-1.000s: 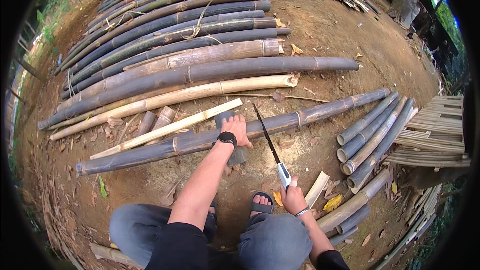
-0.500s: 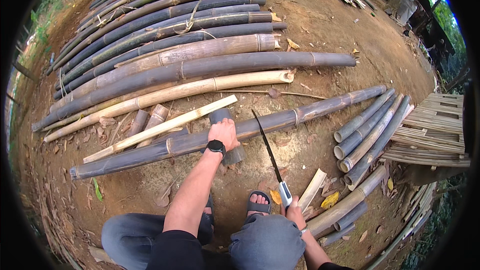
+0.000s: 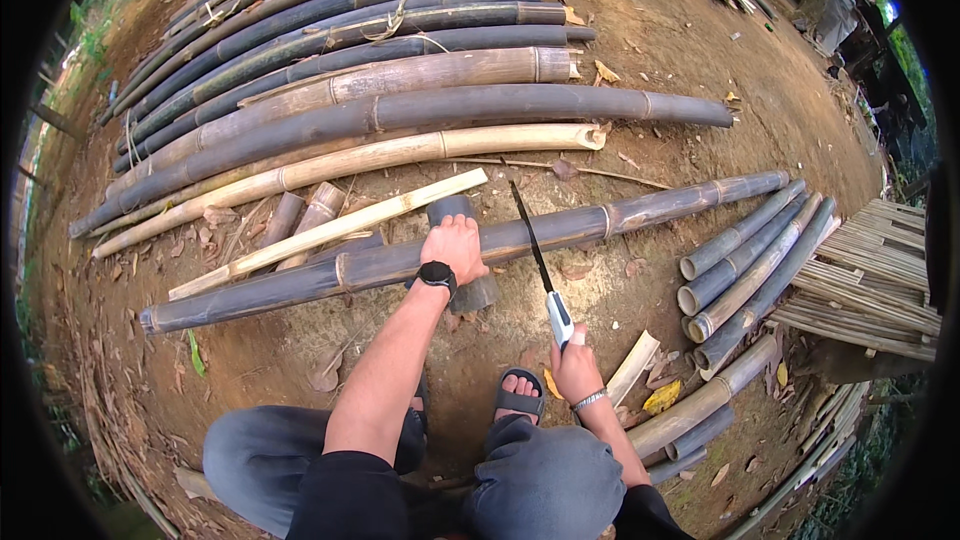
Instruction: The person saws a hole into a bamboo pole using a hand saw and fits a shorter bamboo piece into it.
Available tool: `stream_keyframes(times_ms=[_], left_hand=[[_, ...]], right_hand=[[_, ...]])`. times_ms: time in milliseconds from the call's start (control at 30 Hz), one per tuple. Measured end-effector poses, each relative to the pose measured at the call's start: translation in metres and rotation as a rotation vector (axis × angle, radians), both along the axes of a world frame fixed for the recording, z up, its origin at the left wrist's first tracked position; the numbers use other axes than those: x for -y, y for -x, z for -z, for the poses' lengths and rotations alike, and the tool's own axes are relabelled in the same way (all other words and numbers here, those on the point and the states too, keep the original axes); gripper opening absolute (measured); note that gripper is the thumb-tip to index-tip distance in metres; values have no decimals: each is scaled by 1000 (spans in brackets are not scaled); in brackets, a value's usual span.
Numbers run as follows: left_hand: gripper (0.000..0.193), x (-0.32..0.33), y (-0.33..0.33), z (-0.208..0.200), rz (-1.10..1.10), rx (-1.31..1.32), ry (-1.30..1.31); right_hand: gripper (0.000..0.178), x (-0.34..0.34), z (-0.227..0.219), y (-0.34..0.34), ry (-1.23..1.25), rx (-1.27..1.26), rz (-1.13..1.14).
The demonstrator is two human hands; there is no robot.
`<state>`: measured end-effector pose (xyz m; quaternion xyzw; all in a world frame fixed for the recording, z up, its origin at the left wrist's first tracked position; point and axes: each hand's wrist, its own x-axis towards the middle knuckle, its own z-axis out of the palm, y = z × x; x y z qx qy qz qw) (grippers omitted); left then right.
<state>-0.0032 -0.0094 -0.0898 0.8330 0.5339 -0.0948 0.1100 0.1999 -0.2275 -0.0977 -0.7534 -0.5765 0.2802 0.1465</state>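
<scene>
A long dark bamboo pole (image 3: 655,210) lies slantwise across the ground before me, over a short dark bamboo piece (image 3: 474,297) set crosswise beneath it. My left hand (image 3: 455,248), with a black watch at the wrist, is closed over the pole where the short piece crosses. In my right hand (image 3: 577,370) is a hand saw (image 3: 559,316), gripped by its white and dark handle. The black blade reaches across the pole to the right of my left hand. Whether its teeth touch the bamboo I cannot tell.
Many long bamboo poles (image 3: 450,105) lie side by side beyond. A pale split strip (image 3: 330,235) rests left of my hand. Several cut dark lengths (image 3: 735,265) lie at right, near a slatted bamboo panel (image 3: 870,265). Yellow leaves (image 3: 661,398) lie near my sandaled foot (image 3: 520,395).
My right hand has moved forward and up, carrying the saw farther across the pole. My left hand keeps its place on the pole. The whole view has shifted slightly.
</scene>
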Motion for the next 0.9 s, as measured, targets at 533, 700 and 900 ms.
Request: stream_keyframes(times_ms=[533,700,900], left_hand=[[70,-2,0,-1,-3,38,2],[72,-2,-2,0,-20,41,8],[70,5,-2,1,-10,54,47]], right_hand=[[45,87,-34,-5,30,-50,92],[50,-7,2,-6,65,-26,37],[43,75,-28,-4,139,1,128]])
